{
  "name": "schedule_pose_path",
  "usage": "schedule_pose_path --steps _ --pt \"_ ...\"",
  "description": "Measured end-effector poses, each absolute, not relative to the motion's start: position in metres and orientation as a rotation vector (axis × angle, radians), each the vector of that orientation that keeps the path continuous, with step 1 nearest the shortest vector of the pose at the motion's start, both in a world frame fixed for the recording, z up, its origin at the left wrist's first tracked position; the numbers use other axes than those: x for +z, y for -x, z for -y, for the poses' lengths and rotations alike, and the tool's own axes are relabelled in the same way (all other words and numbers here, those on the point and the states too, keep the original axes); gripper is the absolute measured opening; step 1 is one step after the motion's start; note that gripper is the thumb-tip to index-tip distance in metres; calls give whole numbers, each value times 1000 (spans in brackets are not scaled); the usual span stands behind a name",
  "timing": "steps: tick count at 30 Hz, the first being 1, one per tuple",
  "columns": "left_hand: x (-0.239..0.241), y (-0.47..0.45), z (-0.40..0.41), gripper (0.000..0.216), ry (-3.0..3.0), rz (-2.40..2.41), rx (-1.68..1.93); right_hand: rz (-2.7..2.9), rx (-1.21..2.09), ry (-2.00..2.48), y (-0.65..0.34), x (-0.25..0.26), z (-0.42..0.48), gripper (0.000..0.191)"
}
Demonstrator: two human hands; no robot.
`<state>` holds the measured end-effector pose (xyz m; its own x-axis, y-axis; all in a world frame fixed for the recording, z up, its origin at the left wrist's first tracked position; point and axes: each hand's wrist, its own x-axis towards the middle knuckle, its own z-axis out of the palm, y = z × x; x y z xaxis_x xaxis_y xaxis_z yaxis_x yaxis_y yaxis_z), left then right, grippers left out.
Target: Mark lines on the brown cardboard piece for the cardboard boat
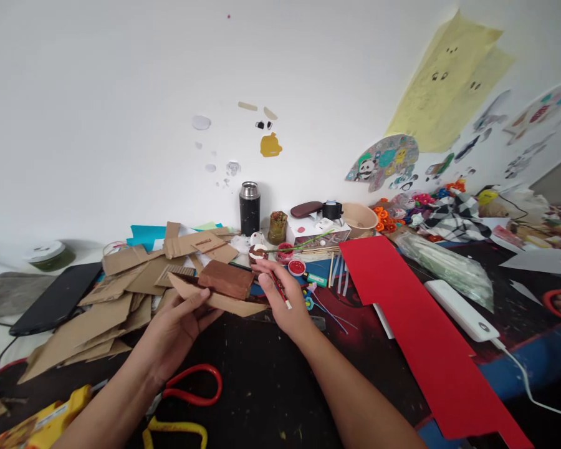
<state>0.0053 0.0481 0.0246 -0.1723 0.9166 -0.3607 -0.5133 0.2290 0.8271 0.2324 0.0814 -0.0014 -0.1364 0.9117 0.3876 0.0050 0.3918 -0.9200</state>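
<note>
Head view: the left hand's (180, 318) fingers pinch brown-coated cardboard (225, 279), nine o'clock from the right hand (287, 307), whose fingers grasp a brush (280, 289); steady support should help even strokes.

Boat-shaped cardboard model (237, 305), tan near side, pointed left end, reddish-brown block (224, 279) set behind that side, tilted in left hand (181, 321), slim red brush (280, 289) slanting in right hand (287, 312)
</note>
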Motion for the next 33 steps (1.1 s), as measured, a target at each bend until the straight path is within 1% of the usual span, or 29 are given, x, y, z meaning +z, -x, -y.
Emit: schedule_pose_path --steps 5,12,17,23,33 --pt "28 -11 -45 45 -506 -1150 1382 1597 891 850 -231 -2 -80 39" --pt "31 -18 -40 51 -546 -1168 1376 1746 744 906 -230 -4 -79 39" --pt "30 -19 -40 56 -563 -1163 1388 1771 714 926 -230 -6 -79 35" --pt "27 -20 -39 65 -599 -1127 1420 1771 766 946 -231 -4 -79 32" --pt "23 -19 -39 59 -615 -1114 1429 1772 785 946 -232 -2 -80 31"
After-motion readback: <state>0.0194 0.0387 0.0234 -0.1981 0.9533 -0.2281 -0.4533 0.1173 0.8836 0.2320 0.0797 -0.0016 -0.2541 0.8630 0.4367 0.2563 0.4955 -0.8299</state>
